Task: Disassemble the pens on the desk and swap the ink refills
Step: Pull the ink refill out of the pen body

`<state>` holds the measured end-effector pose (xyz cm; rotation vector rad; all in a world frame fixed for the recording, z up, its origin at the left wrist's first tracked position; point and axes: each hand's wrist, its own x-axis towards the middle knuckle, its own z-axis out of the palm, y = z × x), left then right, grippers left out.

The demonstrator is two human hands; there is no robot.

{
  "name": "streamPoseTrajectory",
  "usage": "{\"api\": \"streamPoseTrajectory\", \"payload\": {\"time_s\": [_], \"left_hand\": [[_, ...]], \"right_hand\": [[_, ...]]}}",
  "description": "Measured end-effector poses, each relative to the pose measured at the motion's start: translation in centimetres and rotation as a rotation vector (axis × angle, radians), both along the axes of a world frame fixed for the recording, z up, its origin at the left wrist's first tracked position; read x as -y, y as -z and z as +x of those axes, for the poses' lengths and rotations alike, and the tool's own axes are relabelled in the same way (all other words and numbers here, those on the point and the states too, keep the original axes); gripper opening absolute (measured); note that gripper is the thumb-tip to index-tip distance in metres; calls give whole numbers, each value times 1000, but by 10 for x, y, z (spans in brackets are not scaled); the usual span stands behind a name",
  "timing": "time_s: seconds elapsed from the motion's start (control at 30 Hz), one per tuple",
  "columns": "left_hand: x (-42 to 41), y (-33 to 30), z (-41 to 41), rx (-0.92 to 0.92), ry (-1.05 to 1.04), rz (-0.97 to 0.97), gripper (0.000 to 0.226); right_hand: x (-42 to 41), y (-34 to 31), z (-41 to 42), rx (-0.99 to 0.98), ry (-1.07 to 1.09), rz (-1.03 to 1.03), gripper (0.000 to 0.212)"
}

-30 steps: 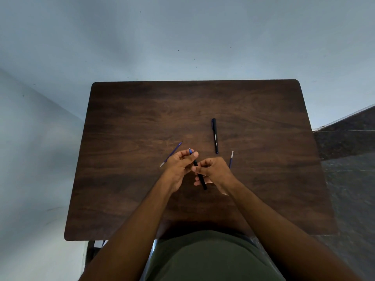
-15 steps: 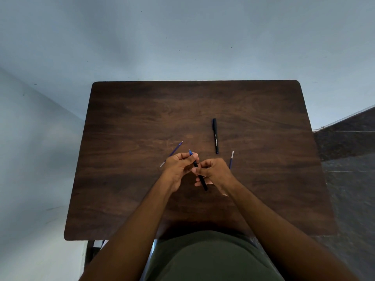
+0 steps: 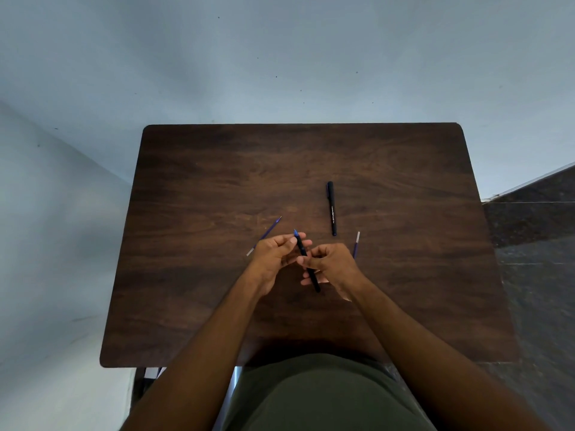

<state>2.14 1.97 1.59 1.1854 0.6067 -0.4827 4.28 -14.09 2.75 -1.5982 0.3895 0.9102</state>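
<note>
Your right hand (image 3: 331, 264) and left hand (image 3: 273, 253) are both pinching the slim black blue-tipped pen (image 3: 306, 259), tip pointing to 11 o'clock over the dark wooden desk (image 3: 193, 290)

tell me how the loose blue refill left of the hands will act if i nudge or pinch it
The blue refill is a thin round tube, so a nudge would probably roll it across the smooth desk. It looks very light and may flex slightly. Lying flat, it could be fiddly to pinch up.

black pen (image 3: 331, 208), white print, perhaps unreadable
</note>
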Motion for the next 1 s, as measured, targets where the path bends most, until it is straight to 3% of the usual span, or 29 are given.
{"api": "streamPoseTrajectory", "payload": {"time_s": [0.37, 0.6, 0.83, 1.0], "left_hand": [[4, 6, 1, -18, -149, -8, 15], [-1, 1, -3, -20, -7, -131, 29], [5, 4, 1, -84, -139, -70, 23], [8, 3, 6, -99, -183, -26, 32]], "right_hand": [[-1, -2, 1, -10, 3, 30, 20], [0, -1, -1, 1, 11, 39, 15], [1, 0, 0, -11, 16, 37, 22], [2, -3, -1, -20, -14, 34, 21]]}}
